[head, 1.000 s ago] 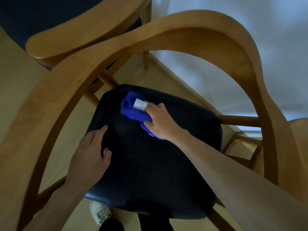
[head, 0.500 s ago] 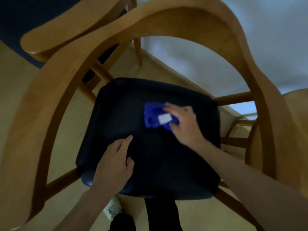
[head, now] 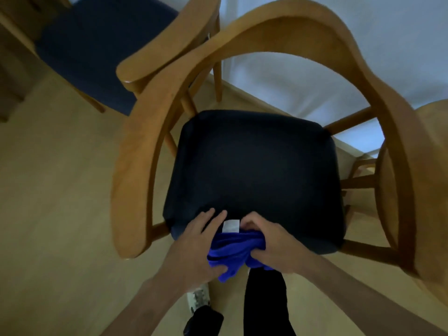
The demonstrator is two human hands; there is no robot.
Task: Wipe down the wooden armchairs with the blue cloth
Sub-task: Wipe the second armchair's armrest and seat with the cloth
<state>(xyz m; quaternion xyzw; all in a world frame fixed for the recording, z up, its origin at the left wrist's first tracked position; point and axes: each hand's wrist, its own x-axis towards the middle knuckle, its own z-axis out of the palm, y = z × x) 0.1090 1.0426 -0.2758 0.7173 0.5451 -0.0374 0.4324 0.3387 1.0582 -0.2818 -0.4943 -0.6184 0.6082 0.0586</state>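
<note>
a pale wood-look floor (head: 55, 190) is seen across the left and lower parts of the view. a white wall (head: 315, 76) is seen at upper right, meeting the floor along a light skirting strip (head: 254, 98). a white shoe (head: 198, 298) is seen on the floor at the bottom centre, with a dark trouser cuff (head: 203, 321) over its heel end. a dark trouser leg (head: 265, 301) is seen just to the right of the shoe, running to the bottom edge. brown furniture (head: 11, 76) is partly seen at the far left edge; its kind cannot be determined.
</note>
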